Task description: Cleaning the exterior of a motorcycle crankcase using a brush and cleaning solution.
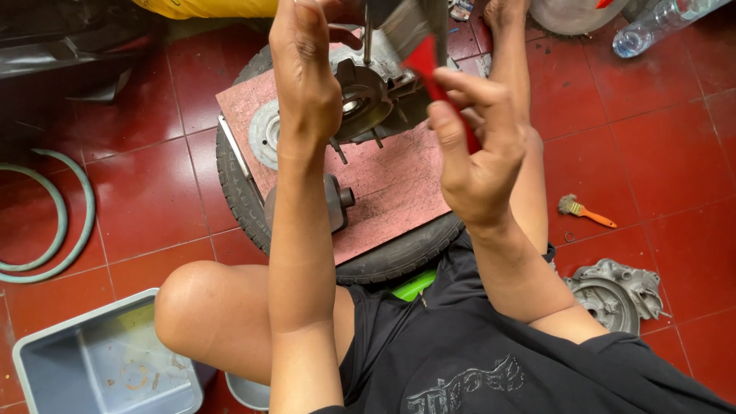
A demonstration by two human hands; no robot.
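Mid-cleaning: left hand (307,69) grips the grey metal engine casing (360,100) at top centre; right hand (479,153) fingers pinch the red-handled flat paintbrush (429,65), bristles needing contact.

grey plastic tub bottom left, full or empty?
Nearly empty: the grey plastic tub shows its bare floor, with only a thin ring and a few small bits lying there.

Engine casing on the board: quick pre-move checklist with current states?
1. Left hand on the engine casing: ok, steadying it from the top.
2. Right hand grips the red-handled brush: ok, fingers wrapped around the handle.
3. Bristles touching the casing: cannot tell, the tip is near the frame edge.
4. Board seated on the tyre: ok, lies flat across it.
5. Casing studs clear of the board: cannot tell.
6. Spare orange brush out of the way: ok, on the floor tiles.
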